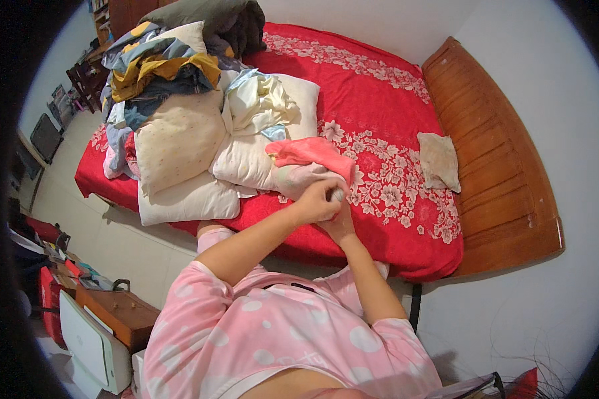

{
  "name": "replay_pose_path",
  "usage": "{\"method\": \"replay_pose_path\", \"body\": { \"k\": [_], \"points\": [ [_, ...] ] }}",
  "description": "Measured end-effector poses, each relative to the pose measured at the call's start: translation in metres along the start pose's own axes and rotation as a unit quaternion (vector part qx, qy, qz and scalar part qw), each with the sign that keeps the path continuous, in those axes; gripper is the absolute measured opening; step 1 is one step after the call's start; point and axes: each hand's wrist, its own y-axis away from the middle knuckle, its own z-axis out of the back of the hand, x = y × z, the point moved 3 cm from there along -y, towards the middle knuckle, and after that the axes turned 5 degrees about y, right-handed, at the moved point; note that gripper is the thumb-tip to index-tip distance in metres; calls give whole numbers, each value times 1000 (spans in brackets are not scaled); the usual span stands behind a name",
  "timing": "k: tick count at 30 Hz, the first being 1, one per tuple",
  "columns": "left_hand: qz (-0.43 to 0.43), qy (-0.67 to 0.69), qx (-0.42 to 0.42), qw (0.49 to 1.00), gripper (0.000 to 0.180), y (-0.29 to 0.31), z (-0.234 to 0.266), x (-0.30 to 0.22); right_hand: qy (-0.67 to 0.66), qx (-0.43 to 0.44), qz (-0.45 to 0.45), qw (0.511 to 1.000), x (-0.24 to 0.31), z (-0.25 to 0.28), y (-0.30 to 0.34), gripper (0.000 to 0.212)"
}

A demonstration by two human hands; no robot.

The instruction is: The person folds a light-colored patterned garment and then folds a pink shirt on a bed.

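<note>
Over the near edge of the bed my two hands are together. My left hand [317, 201] is closed, its thumb and fingers curled at a small grey-white thing [338, 195] whose kind I cannot make out. Just below and right of it, my right hand [342, 226] is closed around the lower part of the same thing, its fingers mostly hidden. Right behind the hands lies a pale pink cloth [306, 178], close to my left knuckles. A coral pink cloth [316, 152] is bunched beyond it, one end hanging toward the hands.
White pillows [183, 143] and a pale yellow garment [263, 103] lie on the red flowered bedspread [379, 86]. Clothes and a quilt [160, 66] are heaped at the far left. A small beige cushion [438, 161] rests by the wooden headboard [492, 159]. A brown case [116, 309] stands lower left.
</note>
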Motion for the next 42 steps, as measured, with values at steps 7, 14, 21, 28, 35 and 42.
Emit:
{"method": "replay_pose_path", "body": {
  "k": [7, 14, 21, 28, 35, 42],
  "points": [
    [-90, 66, 72, 991, 43, 10, -32, -22, -479, -178, -170, 843, -56, 30, 17, 32],
    [-15, -89, -18, 996, 45, 3, -1, 72, -332, -375, -333, 799, -138, 108, 42, 28],
    [109, -145, -33, 983, 39, 18, 13, 151, -49, -525, -431, 732, -227, 150, 148, 40],
    [113, -173, -29, 978, 58, -9, -28, 206, 102, -335, -450, 822, -217, 114, 183, 46],
    [243, -197, 7, 950, 62, -45, -52, 203, 77, -198, -561, 800, -226, 107, 199, 53],
    [335, 270, 74, 900, 54, -55, -118, 97, -308, -321, -387, 808, -127, 182, 156, 50]
  ]
}}
